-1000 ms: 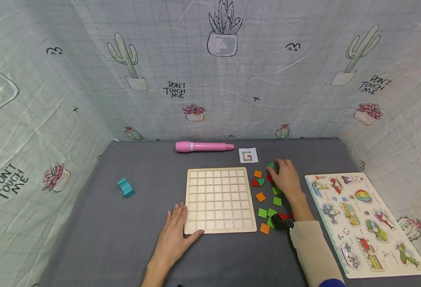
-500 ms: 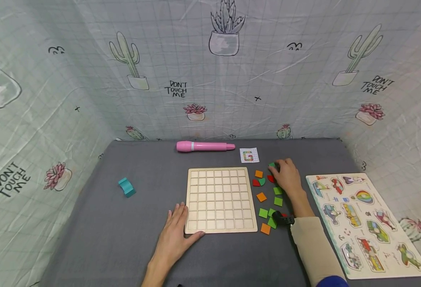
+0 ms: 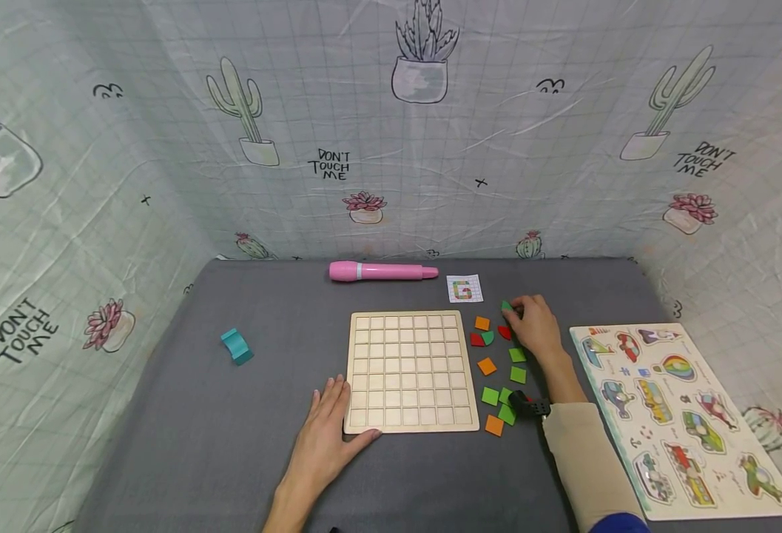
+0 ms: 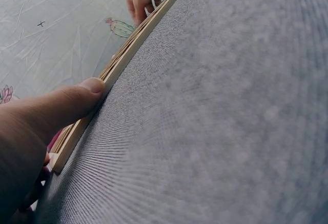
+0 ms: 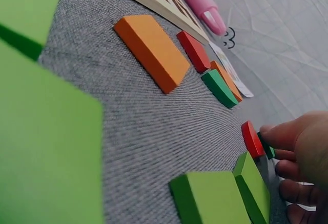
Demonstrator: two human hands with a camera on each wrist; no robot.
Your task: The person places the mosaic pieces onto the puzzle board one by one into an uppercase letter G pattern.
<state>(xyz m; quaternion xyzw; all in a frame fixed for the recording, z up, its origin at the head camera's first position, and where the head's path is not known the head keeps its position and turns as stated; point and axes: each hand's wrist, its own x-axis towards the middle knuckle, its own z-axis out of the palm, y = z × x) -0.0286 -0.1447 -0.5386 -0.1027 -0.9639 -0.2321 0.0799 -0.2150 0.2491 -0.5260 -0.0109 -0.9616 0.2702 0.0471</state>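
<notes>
In the head view, a square wooden grid board (image 3: 405, 372) lies flat on the grey table. My left hand (image 3: 320, 429) rests at its near left corner, fingers straight along the left edge and thumb on the front edge. The thumb (image 4: 92, 88) touches the board's rim in the left wrist view. To the right of the board, my right hand (image 3: 536, 326) pinches a dark green tile (image 3: 507, 305) between thumb and fingers. That tile (image 5: 266, 144) is mostly hidden by the hand in the right wrist view, close beside a red rounded tile (image 5: 252, 139).
Several green tiles (image 3: 518, 375), orange tiles (image 3: 487, 366) and a red tile (image 3: 476, 339) lie right of the board. Behind are a pattern card (image 3: 464, 289) and a pink marker-shaped object (image 3: 391, 272). A picture puzzle (image 3: 683, 422) lies far right, a teal curved block (image 3: 237, 346) left.
My right hand has shifted slightly right, uncovering more of the red rounded tile, and the pinched green tile now looks tilted. My left hand and the board stay put.
</notes>
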